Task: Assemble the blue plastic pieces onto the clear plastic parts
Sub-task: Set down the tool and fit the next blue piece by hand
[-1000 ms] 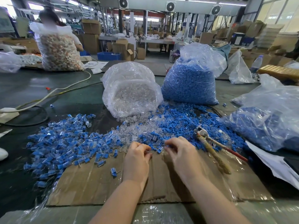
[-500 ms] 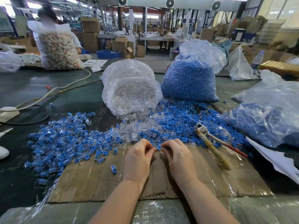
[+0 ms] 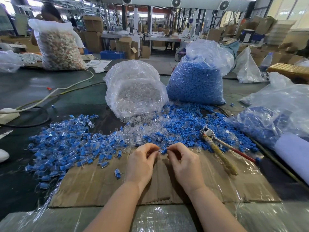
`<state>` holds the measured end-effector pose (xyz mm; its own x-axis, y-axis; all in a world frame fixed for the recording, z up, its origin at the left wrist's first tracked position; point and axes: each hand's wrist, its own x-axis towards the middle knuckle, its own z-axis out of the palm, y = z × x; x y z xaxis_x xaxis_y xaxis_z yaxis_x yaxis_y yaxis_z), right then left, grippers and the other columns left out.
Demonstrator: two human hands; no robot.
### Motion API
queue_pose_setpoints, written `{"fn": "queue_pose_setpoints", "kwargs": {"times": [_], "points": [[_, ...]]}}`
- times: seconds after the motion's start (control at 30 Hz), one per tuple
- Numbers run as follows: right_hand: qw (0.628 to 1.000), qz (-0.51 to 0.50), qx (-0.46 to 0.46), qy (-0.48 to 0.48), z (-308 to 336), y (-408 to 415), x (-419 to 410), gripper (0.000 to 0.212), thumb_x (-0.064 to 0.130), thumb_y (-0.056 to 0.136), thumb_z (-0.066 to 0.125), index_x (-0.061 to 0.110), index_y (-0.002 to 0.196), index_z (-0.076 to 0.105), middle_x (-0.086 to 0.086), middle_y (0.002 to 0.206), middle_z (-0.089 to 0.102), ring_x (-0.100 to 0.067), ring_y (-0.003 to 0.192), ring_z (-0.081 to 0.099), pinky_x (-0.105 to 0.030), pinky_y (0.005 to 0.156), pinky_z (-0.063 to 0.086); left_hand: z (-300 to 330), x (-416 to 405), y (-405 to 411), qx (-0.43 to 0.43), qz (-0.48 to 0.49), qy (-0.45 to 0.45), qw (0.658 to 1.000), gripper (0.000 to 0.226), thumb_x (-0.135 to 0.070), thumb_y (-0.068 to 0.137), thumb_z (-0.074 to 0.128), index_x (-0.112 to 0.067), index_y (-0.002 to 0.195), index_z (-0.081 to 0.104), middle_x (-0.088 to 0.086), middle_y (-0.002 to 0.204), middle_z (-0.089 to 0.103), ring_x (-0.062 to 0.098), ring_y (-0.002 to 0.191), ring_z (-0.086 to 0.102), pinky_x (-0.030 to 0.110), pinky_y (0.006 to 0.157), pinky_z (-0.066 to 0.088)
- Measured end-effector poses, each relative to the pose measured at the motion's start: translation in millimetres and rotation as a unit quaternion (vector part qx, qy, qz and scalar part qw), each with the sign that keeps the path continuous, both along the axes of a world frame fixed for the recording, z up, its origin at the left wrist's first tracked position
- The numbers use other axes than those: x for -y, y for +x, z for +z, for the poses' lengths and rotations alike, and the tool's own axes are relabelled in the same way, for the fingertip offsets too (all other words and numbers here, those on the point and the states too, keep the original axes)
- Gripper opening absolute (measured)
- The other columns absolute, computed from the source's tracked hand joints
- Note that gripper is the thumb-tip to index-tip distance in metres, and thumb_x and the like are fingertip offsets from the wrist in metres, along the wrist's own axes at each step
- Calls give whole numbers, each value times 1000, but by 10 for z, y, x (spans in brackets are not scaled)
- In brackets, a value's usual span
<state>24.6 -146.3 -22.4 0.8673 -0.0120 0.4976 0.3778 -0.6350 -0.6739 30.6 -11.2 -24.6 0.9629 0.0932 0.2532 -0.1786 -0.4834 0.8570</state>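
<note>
Logging one change first: my hands have drawn back from the loose pile onto the brown cardboard sheet [image 3: 167,186] and now meet. Left hand [image 3: 142,162], fingers curled; whether they clamp a clear plastic part I cannot tell. Right hand [image 3: 184,162], thumb and forefinger pinching a small blue plastic piece [image 3: 164,151] between the two hands. I judge one press-fit is under way.

Containers, left to right:
- tall clear bag [image 3: 58,47], pale mixed pieces, far left;
- open clear bag [image 3: 135,91], clear plastic parts spilling out;
- upright clear bag [image 3: 197,81], blue pieces;
- slumped clear bag [image 3: 274,118], more blue.
</note>
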Motion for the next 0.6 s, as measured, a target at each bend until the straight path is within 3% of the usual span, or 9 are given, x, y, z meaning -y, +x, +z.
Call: {"fn": "queue_pose_setpoints", "kwargs": {"times": [0.17,0.27,0.4,0.6], "points": [[998,6,-22,54,-8,4,9,7,15,85,66,21,82,65,13,73,65,-1,73,59,-24,69,49,-7,-1,21,-26,0,-63,998,24,-9,83,67,-32,78,60,-6,77,67,10,76,64,32,77,55],[998,19,-29,54,-2,2,1,5,18,85,66,20,82,63,12,72,63,-4,71,58,-28,68,49,-5,-4,25,-30,-7,-58,998,22,-12,84,66,-31,76,59,-7,73,66,10,72,63,35,75,55],[999,16,-34,9,2,-1,-12,8,21,88,63,18,81,61,11,73,60,-10,71,55,-31,68,47,2,-7,20,-42,-26,-65,997,19,-12,86,62,-28,78,60,-7,72,67,11,73,65,37,77,55],[996,-14,-8,-91,-6,-17,-28,12,23,89,59,16,81,57,7,76,57,-15,75,53,-24,66,35,5,-14,14,-58,-36,-90,994,16,-11,87,62,-25,80,62,-4,72,68,12,70,66,35,73,56]]}}
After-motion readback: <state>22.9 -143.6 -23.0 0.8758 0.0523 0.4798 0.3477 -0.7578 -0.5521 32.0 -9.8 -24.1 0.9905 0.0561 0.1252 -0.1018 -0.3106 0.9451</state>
